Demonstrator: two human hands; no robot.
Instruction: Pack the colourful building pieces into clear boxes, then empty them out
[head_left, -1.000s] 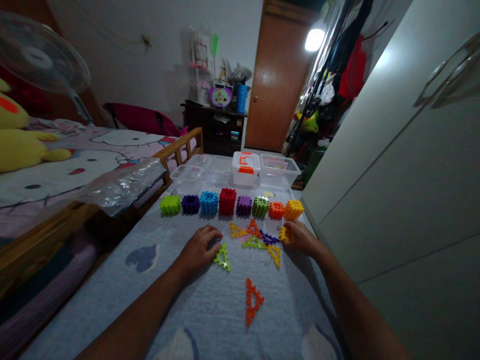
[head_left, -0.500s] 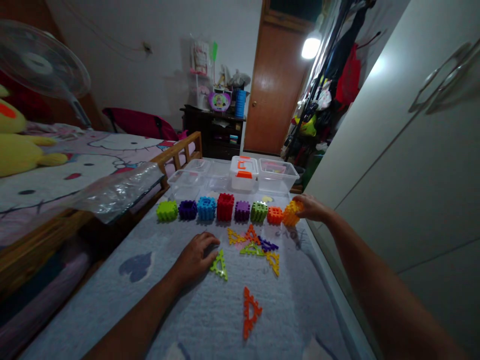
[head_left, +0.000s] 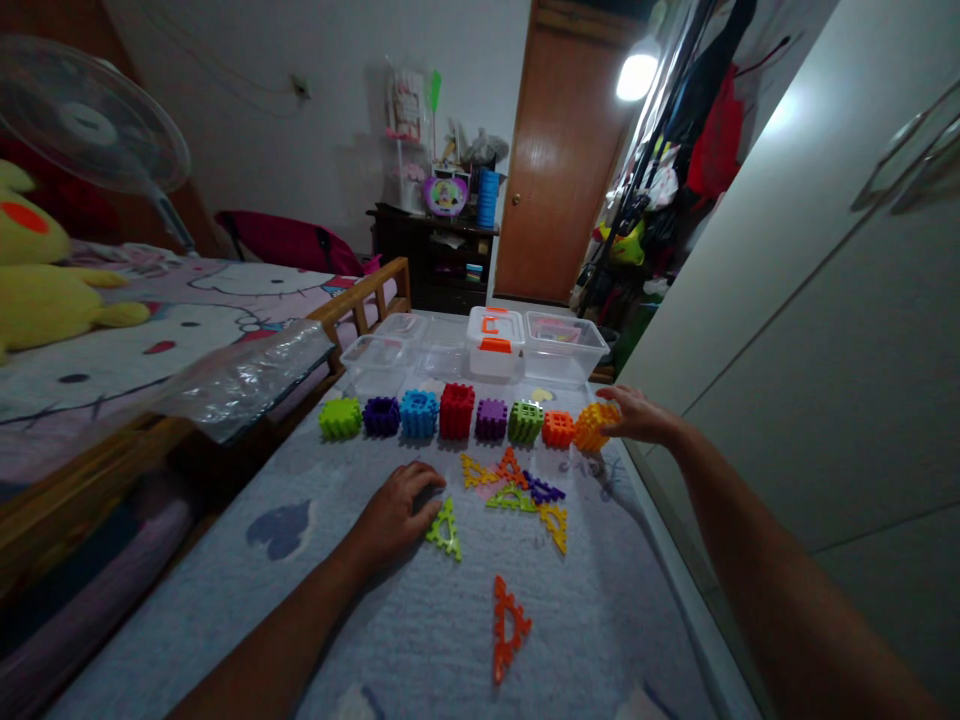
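Note:
My left hand [head_left: 405, 505] rests on the cloth with its fingers loosely stretched out, its thumb beside or on the tip of a lime-green toothed triangle [head_left: 445, 530]. At the right end of a row of stacked toothed plastic pieces, my right hand [head_left: 636, 413] is at the yellow stack [head_left: 592, 428], fingers apart and thumb side against or just beside it. The row also has an orange stack [head_left: 558, 430], a green stack [head_left: 526, 423], a red one [head_left: 457, 412] and several others. Nearer lie an orange triangle [head_left: 510, 628] and several loose triangles, including a dark purple one [head_left: 543, 488].
Behind the row stand a lidded clear box [head_left: 495, 345] with orange clips and an open clear bin [head_left: 566, 348]. A wooden bed rail [head_left: 367, 300] runs along the left, with plastic wrapping [head_left: 247, 375] by it. A white cabinet [head_left: 810, 300] borders the right.
My right hand's fingers have loosened and spread away from the yellow stack, which stays at the row's end. My left hand keeps its place. The view has shifted slightly.

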